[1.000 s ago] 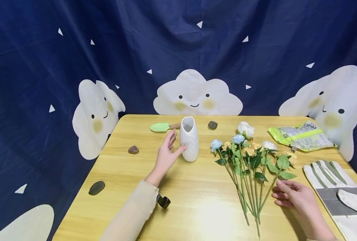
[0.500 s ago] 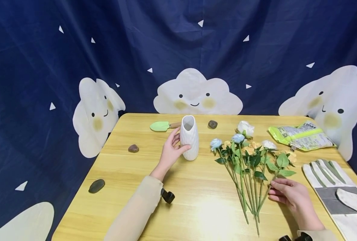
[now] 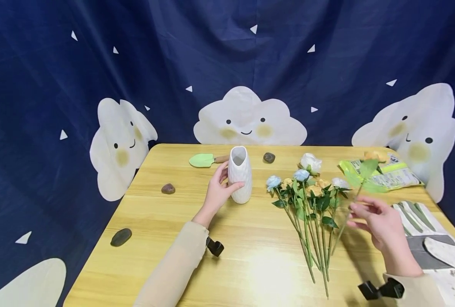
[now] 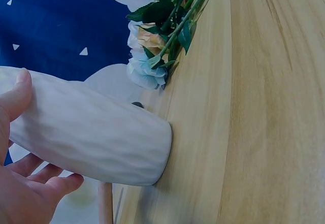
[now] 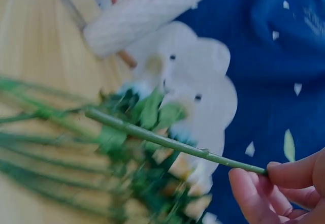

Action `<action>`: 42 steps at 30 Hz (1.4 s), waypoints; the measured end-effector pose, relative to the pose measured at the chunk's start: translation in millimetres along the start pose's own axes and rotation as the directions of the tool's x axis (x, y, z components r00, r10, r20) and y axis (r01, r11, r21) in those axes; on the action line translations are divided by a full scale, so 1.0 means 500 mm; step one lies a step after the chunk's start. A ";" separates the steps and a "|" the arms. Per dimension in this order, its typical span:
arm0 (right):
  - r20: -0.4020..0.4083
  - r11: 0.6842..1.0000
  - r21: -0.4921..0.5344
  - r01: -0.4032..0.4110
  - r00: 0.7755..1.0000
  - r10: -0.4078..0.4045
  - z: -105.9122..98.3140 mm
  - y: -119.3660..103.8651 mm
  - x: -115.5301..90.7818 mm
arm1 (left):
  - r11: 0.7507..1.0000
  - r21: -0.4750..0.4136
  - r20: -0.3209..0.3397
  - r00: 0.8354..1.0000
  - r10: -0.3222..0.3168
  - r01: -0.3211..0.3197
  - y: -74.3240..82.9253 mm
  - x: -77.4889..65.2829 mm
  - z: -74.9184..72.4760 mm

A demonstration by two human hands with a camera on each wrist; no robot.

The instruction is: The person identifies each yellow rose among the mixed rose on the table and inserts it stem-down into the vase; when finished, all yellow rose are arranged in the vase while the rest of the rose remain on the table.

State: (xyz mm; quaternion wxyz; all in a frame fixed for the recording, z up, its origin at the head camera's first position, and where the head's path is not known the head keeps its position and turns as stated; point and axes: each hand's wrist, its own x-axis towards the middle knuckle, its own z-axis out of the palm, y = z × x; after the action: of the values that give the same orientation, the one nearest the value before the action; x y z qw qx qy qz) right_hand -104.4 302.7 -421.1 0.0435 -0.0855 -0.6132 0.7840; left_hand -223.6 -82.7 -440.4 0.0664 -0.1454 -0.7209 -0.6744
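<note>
A white textured vase stands upright on the wooden table, its top opening showing nothing inside. My left hand holds it from the left side, thumb across the front and fingers behind; the left wrist view shows the thumb on the vase too. With thumb and fingertips my right hand pinches the green stem of an artificial orange rose, raised above the table at a slant. Beside it lies a bunch of blue, white and orange artificial roses, stems toward me.
A small green trowel and a dark stone lie behind the vase. Two more stones, one reddish and one black, are at left. A green-and-silver bag and white-grey gloves lie at right.
My left hand has closed in on the vase and taken hold of it. My right hand has taken one orange rose by its stem and lifted it up from the bunch.
</note>
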 end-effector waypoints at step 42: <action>0.253 0.760 -0.269 0.591 0.805 -0.537 0.547 -0.108 0.162 | 1.000 0.007 0.020 1.000 -0.013 0.013 0.049 -0.024 0.005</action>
State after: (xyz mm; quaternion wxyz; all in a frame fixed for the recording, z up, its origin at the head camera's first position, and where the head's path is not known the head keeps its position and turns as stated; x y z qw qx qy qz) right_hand -237.2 69.0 -311.4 0.2132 0.1608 -0.7356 0.6225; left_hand -204.5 -80.3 -420.7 0.0551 -0.1473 -0.7248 -0.6708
